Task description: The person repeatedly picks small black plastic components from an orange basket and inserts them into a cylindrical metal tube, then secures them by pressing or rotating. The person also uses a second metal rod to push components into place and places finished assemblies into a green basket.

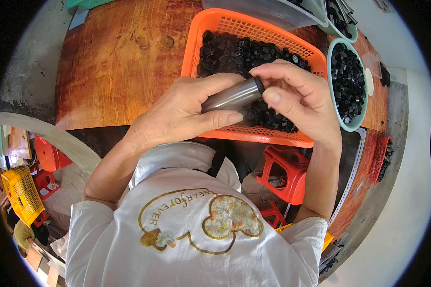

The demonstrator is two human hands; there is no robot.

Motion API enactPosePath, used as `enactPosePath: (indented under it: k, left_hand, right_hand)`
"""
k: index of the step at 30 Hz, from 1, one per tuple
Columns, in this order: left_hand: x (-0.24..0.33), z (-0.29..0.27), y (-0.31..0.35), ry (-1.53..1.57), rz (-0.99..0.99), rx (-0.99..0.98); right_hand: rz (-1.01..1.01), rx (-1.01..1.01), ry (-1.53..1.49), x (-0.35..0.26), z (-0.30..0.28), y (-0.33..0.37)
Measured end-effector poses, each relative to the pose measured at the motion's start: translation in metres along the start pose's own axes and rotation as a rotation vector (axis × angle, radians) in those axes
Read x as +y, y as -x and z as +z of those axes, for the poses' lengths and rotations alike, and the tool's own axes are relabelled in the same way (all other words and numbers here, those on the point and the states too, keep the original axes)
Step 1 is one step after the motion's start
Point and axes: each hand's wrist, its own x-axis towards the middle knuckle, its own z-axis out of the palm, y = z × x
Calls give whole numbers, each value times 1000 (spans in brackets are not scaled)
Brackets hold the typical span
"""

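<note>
My left hand is closed around a shiny dark-grey metal tube, thumb along the near side and fingers over the far side. The tube tilts up toward the right, and a black cap sits on its right end. My right hand pinches at that cap, index finger above it and thumb below. Both hands are over an orange plastic basket, which holds many small black caps. Part of the tube's left end is hidden inside my left hand.
A pale green bowl of black pieces stands right of the basket, with a translucent bin behind it. The wooden table extends left. Below are red stools; a yellow crate stands far left.
</note>
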Motion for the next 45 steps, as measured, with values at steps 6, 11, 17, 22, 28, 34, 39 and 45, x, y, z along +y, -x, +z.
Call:
enactPosePath:
  k: [6,11,17,22,28,34,39,45]
  left_hand:
    - [-1,2,2,69,15,15]
    - [-3,5,2,137,72,50]
    - [-4,7,2,233,73,71]
    - [-2,2,3,432,16,-13]
    - [7,-8,5,710,-158,-116]
    - [14,-1,6,480,-96,-55]
    - [13,6,5,258,-51,19]
    - [8,13,2,-44,13,62]
  right_hand:
    - [6,-48,60,-2,-4,0]
    - [-29,-61,70,-5,-7,-2]
    - [-203,-30,326,-6,-4,-2]
    - [-245,-33,333,-12,-3,-4]
    - [-331,7,581,-13,10,-1]
    - [-234,28,540,-15,19,8]
    - [-316,78,549,-9,21,7]
    - [-335,111,488,-6,13,5]
